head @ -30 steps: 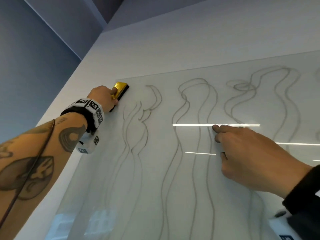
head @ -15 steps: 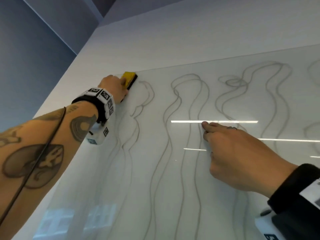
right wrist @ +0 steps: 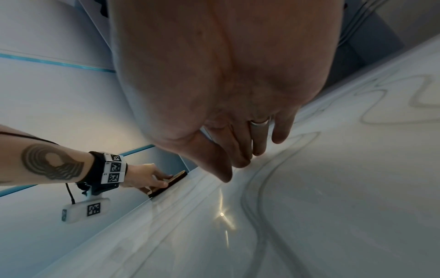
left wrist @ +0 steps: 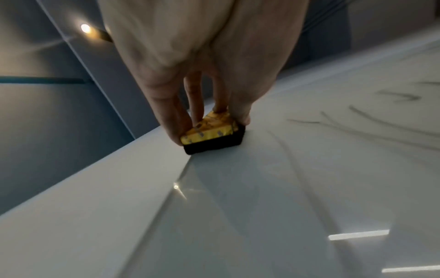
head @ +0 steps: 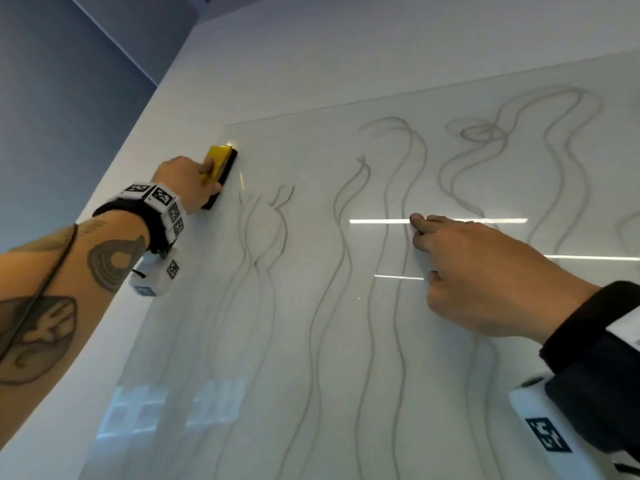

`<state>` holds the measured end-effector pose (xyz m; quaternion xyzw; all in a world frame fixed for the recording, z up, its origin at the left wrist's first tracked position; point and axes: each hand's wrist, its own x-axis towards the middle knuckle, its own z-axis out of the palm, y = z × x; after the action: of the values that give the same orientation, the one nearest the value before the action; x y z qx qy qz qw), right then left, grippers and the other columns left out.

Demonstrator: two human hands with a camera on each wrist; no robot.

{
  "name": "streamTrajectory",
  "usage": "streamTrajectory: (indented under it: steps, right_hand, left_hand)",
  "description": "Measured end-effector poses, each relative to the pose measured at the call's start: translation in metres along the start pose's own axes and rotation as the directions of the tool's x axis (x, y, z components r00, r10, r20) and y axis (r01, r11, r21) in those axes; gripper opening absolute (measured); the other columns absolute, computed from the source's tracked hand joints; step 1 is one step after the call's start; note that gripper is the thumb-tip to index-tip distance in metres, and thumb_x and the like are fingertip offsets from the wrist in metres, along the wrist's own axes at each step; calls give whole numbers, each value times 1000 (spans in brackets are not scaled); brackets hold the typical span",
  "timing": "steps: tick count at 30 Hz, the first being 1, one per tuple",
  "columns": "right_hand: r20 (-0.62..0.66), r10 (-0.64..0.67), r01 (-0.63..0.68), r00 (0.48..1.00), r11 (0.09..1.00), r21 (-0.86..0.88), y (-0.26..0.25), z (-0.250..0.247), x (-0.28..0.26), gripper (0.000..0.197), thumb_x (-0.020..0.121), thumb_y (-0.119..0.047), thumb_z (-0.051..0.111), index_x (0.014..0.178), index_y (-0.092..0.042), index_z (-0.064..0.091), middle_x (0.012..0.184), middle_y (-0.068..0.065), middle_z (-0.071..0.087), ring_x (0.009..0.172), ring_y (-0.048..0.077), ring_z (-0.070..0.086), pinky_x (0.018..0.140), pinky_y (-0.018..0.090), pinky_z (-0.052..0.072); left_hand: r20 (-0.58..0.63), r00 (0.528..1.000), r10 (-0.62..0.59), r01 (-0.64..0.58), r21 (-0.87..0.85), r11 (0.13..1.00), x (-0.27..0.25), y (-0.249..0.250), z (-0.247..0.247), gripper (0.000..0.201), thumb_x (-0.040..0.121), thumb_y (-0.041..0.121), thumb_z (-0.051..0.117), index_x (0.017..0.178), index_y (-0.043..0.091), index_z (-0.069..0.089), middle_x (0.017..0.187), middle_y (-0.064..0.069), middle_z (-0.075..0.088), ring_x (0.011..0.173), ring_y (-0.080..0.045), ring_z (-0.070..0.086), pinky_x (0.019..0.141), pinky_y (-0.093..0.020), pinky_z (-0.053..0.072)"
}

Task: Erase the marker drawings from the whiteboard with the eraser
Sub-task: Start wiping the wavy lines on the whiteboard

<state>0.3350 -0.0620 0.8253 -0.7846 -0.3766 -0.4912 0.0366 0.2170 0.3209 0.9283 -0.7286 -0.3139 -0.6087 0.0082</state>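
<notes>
We see the whiteboard [head: 450, 341], a large glossy panel fixed on a white wall [head: 346, 57]. The marker drawings [head: 398, 271] are thin grey wavy lines that run from near the top edge of the whiteboard down toward its bottom edge; the part near the top left corner has no lines. Our right hand [head: 485, 278] rests on the middle of the whiteboard, with the fingers [right wrist: 259, 143] straight and close together, their tips touching the surface; it holds nothing. Our left hand [head: 187, 181] is at the top left corner of the whiteboard, and its fingers [left wrist: 166, 105] are clamped on the eraser [head: 221, 168], thumb on one side. The eraser is yellow on top with a black felt, and the felt lies flat on the whiteboard, just beside its left edge.
</notes>
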Motion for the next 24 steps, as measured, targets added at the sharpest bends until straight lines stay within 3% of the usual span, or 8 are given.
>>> streamTrajectory:
  steps: [4,7,9,11,14,17,20,24]
  right_hand:
    - [7,43,-43,999,999,17,-8,-3,2,21,83,-16,49,104,-16,53,133,-1,56,116,27,58,91,40,53]
    - [-1,73,-73,997,997,12,-18,-8,4,13,86,-15,49,80,-20,38,98,-2,52,87,24,53,65,33,42]
    - [2,81,-81,997,997,0,-21,-10,3,17,86,-16,48,79,-20,34,100,-1,53,87,24,53,63,32,40]
    - [16,62,-62,998,998,-1,-18,-9,2,8,85,-18,49,91,-17,44,122,-1,57,108,26,58,82,37,51]
    - [53,29,-27,998,999,-32,-10,-7,-2,43,87,-19,49,129,-14,55,162,-5,35,139,24,46,109,41,45]
    - [52,12,-13,999,1000,10,-4,-8,1,56,86,-20,49,142,-13,50,167,-7,29,140,24,46,109,38,43]
    - [77,29,-28,997,1000,-7,-7,-8,4,42,89,-21,52,130,-11,56,159,-1,38,133,27,50,96,36,42]
    - [59,60,-65,996,995,76,-17,-16,6,7,86,-17,52,81,-14,50,116,3,57,102,29,57,78,36,46]
  left_hand:
    - [-2,987,159,-159,-43,986,-26,26,-1,58,101,47,59,152,21,51,129,-23,57,119,-43,56,97,-43,47]
    - [17,918,397,-392,-126,911,-51,60,-1,61,97,53,63,152,30,50,124,-12,54,111,-31,57,88,-32,38]
    - [3,908,419,-413,-163,896,-51,61,2,62,96,55,63,153,33,48,120,-8,54,107,-28,58,86,-29,35]
    - [-15,956,293,-293,-123,948,-38,39,4,62,97,56,60,153,30,49,119,-14,58,109,-34,59,87,-34,42]
    - [-7,1000,5,-5,-4,1000,-20,1,5,59,100,53,55,142,12,60,117,-23,66,110,-43,63,92,-44,53]
    - [29,999,-35,35,29,999,-22,11,4,57,102,47,55,141,6,57,122,-26,63,114,-44,60,91,-44,52]
    - [16,996,90,-89,-37,995,-37,58,-3,58,102,48,56,147,13,54,126,-24,58,117,-43,58,91,-44,52]
    - [-13,929,370,-368,-144,918,-68,156,-22,60,99,53,59,151,23,52,127,-21,53,116,-41,57,97,-44,51]
